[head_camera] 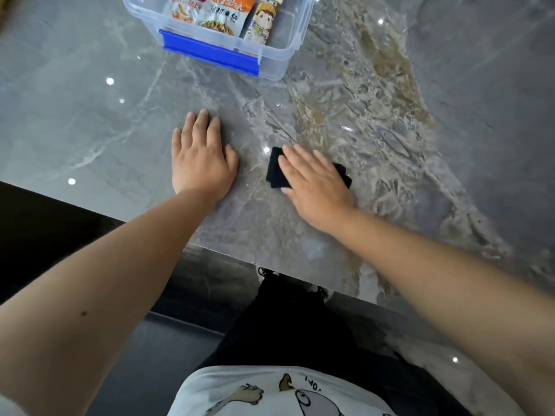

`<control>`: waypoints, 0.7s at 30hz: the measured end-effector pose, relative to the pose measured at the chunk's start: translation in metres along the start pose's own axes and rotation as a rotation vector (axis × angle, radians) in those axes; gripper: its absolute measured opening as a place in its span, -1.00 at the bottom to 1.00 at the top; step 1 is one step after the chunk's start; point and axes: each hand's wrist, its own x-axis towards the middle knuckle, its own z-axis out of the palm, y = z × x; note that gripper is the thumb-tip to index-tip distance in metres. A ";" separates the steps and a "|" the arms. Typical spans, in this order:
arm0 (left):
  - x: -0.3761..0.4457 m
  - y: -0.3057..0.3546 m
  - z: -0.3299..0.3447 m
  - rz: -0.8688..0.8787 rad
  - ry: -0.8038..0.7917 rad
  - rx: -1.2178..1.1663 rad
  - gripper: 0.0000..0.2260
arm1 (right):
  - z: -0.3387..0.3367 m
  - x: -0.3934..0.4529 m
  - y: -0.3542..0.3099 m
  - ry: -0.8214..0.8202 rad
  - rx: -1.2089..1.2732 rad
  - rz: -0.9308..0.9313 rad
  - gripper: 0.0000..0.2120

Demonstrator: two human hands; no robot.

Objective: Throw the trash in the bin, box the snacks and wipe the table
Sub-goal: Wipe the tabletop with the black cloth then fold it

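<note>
On the glossy grey marble-patterned table (90, 115), wide bare surface lies left of the left hand (201, 163), which rests flat, fingers together, near the front edge. Beyond it, by the far edge, the clear plastic box with a blue latch (288, 49) holds three snack packets (223, 15). The right hand (315, 178), spread flat, presses the folded black cloth (276, 172); open tabletop continues rightward.

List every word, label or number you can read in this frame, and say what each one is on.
"140" or similar: dark print on the white shirt, cut off, uncertain.
Orange snack packet in the clear box: large Chinese characters, too blurred to quote reliably.
Red-and-white packet: print illegible.
Cartoon-figure packet: small text unreadable.
Black cloth: no text.
</note>
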 end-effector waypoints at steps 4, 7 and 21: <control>0.000 -0.002 0.002 0.007 0.020 -0.016 -0.50 | 0.012 -0.036 -0.036 0.018 -0.021 -0.070 -0.48; 0.000 -0.002 0.002 0.010 0.019 -0.022 -0.50 | 0.017 -0.055 -0.050 0.026 -0.048 -0.092 -0.48; 0.002 -0.002 -0.003 0.004 -0.041 -0.037 -0.49 | -0.023 -0.069 -0.037 0.158 0.871 0.414 -0.73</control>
